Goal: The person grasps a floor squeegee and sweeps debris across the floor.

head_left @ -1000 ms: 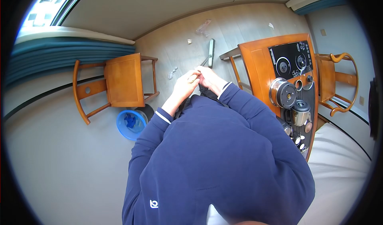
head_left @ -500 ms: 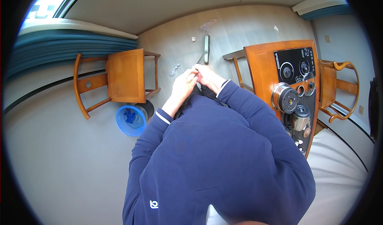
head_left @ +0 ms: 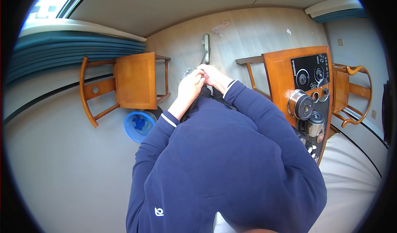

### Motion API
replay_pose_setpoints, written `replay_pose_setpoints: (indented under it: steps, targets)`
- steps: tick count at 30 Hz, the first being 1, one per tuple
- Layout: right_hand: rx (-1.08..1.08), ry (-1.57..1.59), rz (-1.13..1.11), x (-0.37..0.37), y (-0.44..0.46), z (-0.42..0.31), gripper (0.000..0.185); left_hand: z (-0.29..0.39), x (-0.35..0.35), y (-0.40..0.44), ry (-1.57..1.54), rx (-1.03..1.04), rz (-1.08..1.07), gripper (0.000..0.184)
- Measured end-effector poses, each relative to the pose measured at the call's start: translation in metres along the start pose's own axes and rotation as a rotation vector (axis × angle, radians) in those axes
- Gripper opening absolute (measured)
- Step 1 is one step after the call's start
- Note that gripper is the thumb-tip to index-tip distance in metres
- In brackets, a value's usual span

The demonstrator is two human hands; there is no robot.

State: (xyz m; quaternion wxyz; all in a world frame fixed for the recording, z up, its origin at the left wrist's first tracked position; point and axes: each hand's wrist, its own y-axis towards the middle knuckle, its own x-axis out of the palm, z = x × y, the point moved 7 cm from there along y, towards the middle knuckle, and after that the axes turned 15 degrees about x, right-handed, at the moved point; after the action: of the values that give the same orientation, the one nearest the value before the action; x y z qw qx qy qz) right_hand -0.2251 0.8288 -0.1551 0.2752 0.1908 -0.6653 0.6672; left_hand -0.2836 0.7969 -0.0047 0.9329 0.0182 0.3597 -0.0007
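A broom with a pale green head and dark bristles rests on the floor ahead of me. Its thin handle runs back toward my hands. My left hand and my right hand are close together in front of my body, fingers closed around the handle, most of which they hide. Left of the broom, near my left hand, lies a crumpled clear scrap. A pinkish plastic scrap lies beyond the broom head.
A wooden chair and a blue bin stand to the left. On the right, a wooden tea table carries a black cooktop, a steel pot and a kettle. A white scrap lies farther right.
The broom head has moved left, up to where a small pale scrap lay. The surroundings have shifted slightly right in view. Both hands keep their hold.
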Motion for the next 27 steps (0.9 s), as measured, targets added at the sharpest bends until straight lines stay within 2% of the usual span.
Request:
replay_pose_setpoints:
  steps: [10, 13, 16, 22, 25, 27]
  targets:
    - [-0.010, 0.028, -0.009, 0.014, 0.023, -0.007, 0.012, -0.009, -0.019, 0.011, 0.117, 0.089, -0.013, 0.022]
    - [-0.004, -0.037, -0.058, 0.019, 0.022, -0.009, 0.013, -0.015, -0.019, 0.014, 0.099, 0.020, -0.052, 0.022]
    - [0.026, -0.072, -0.167, 0.023, 0.020, -0.011, 0.016, -0.012, -0.022, 0.019, 0.079, 0.053, -0.053, 0.021]
    - [-0.183, -0.062, -0.199, 0.032, -0.006, -0.023, 0.015, 0.004, -0.027, 0.035, 0.093, 0.124, -0.081, 0.021]
    - [-0.163, -0.113, -0.277, 0.043, -0.029, -0.025, 0.013, 0.013, -0.031, 0.041, 0.077, 0.132, -0.126, 0.022]
    - [-0.219, -0.119, -0.192, 0.056, -0.058, -0.026, 0.012, 0.018, -0.034, 0.045, 0.048, 0.140, -0.160, 0.021]
